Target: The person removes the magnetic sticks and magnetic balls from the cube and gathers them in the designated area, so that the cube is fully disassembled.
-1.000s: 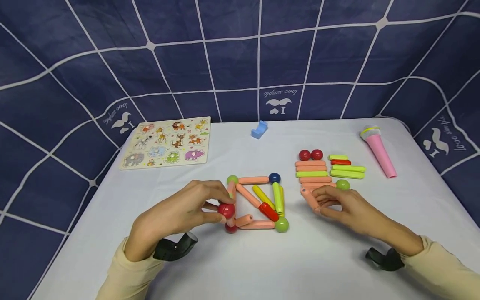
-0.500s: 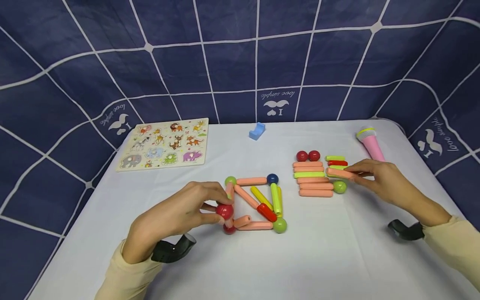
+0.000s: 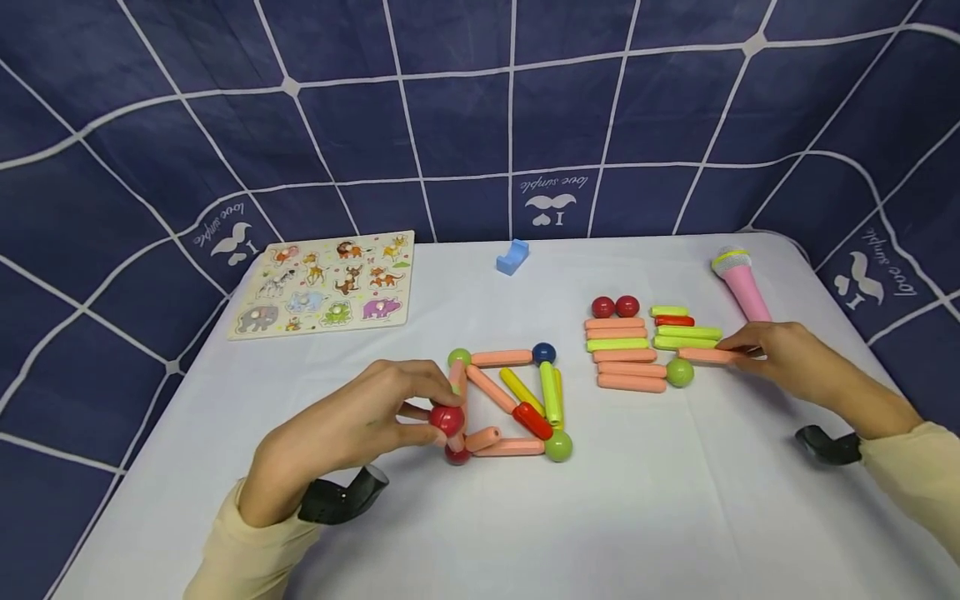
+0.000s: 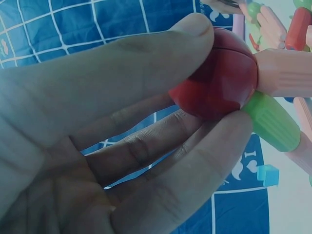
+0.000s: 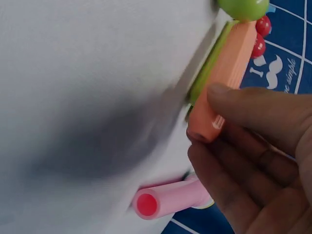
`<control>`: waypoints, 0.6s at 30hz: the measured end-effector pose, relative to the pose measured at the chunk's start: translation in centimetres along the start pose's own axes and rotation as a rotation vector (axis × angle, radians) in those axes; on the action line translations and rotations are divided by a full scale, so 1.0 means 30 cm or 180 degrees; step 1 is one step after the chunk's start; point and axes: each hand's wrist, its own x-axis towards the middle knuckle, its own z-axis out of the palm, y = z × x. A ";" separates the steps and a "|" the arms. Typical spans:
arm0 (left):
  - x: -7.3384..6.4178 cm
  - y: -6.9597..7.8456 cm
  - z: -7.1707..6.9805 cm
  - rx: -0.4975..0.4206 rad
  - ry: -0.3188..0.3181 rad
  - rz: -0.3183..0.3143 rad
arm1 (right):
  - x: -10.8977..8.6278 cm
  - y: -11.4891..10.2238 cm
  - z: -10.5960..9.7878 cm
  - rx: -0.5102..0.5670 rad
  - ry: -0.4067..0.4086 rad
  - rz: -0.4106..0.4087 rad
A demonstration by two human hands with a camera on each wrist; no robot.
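Between thumb and fingers my left hand (image 3: 375,417) pinches a red ball (image 4: 226,73). A green stick (image 4: 274,122) and a peach stick (image 4: 287,72) join that ball. Below it lies a frame of sticks with a green ball (image 3: 558,446), a blue ball (image 3: 544,353) and another red ball (image 3: 457,452) at corners. Over on the right, my right hand (image 3: 795,362) pinches one end of a peach stick (image 5: 226,73), just in front of the lime sticks (image 3: 686,342) and right of a loose green ball (image 3: 680,372).
Several peach sticks (image 3: 632,382) lie in rows, with two red balls (image 3: 615,307) behind. A pink toy microphone (image 3: 742,283) lies at the back right. An animal puzzle board (image 3: 322,283) is at the back left, and a small blue block (image 3: 513,257) near the back edge.
My right hand has carried the peach stick to the right and back, beside the lime sticks. The left hand keeps its hold on the red ball, almost still.
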 end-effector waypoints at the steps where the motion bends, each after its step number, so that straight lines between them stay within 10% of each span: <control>1: 0.001 0.001 0.000 0.0008 -0.0006 -0.0007 | -0.002 -0.002 0.005 0.0007 -0.0021 0.0028; 11: 0.010 0.005 0.005 0.0021 -0.0031 -0.0027 | 0.019 -0.063 0.042 -0.0102 0.0026 0.0135; 18: 0.012 0.007 0.003 0.0011 -0.0017 0.0013 | 0.080 -0.317 0.020 0.0106 0.0174 0.0053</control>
